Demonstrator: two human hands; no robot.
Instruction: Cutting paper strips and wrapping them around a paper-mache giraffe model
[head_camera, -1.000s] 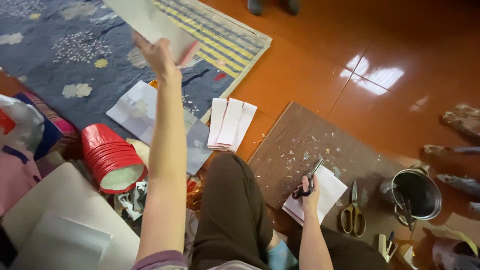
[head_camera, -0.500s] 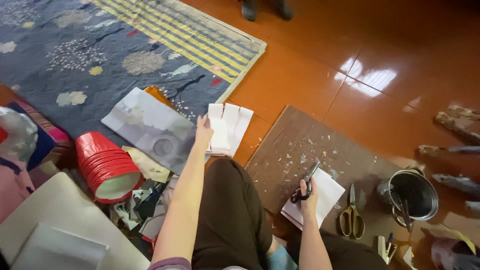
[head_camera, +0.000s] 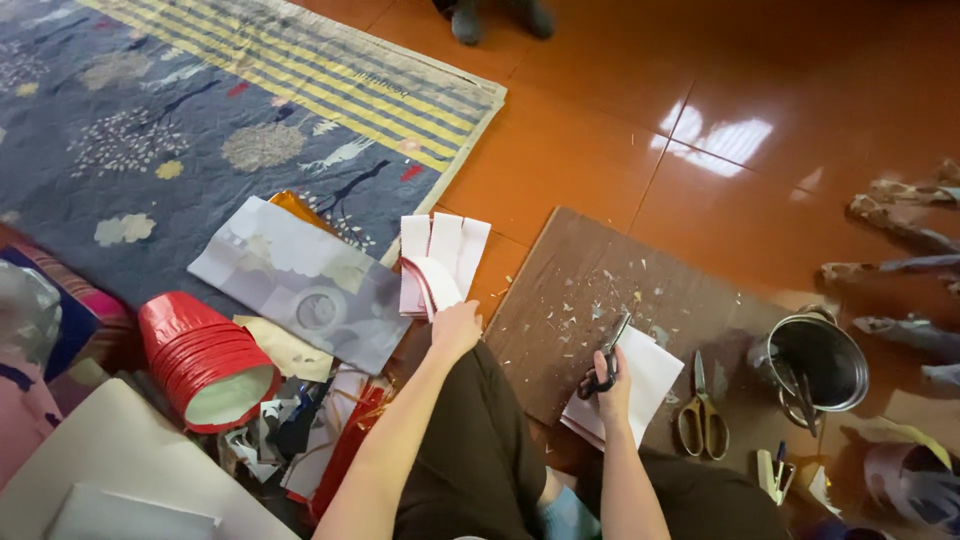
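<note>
Head view: left hand (head_camera: 455, 328) now curling a white sheet (head_camera: 432, 282); right hand (head_camera: 612, 388) still gripping scissors (head_camera: 606, 362).

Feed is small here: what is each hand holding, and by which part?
Right hand holds black scissors by the handle loops. Left hand lifts a sheet of the white paper stack by its near edge.

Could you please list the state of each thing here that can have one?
left hand: lifting a sheet off the white paper stack
right hand: gripping black scissors
yellow-handled scissors: lying shut
metal pot: upright, uncovered
red lantern stack: on its side
</note>
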